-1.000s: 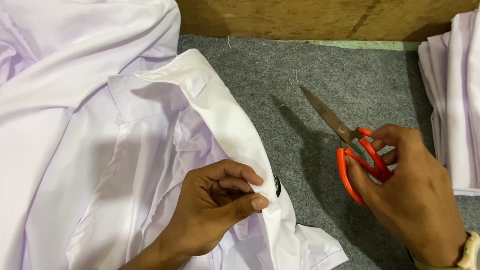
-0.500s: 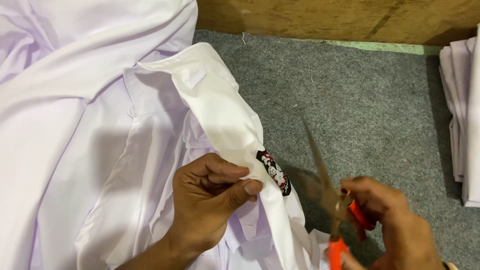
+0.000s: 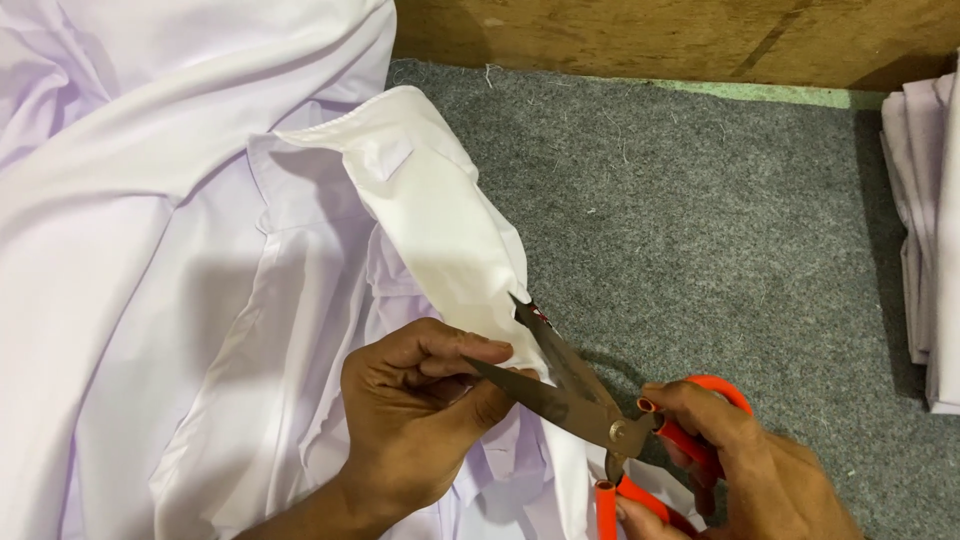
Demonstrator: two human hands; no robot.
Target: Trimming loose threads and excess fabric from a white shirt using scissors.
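A white shirt (image 3: 180, 260) lies spread over the left half of a grey felt surface (image 3: 690, 220). Its stiff white collar (image 3: 440, 225) runs diagonally toward the lower middle. My left hand (image 3: 420, 420) pinches the collar's lower edge between thumb and fingers. My right hand (image 3: 745, 470) grips the orange handles of a pair of scissors (image 3: 590, 410). The dark blades are spread apart, with their tips at the collar edge, right beside my left fingertips. A small dark label on the collar is mostly hidden behind the upper blade.
A stack of folded white garments (image 3: 930, 230) sits at the right edge. A wooden board (image 3: 680, 40) runs along the far side of the felt, with a green strip at its base.
My right hand has brought the scissors from the right side over to the collar and spread the blades at its edge. My left hand keeps its pinch on the collar.
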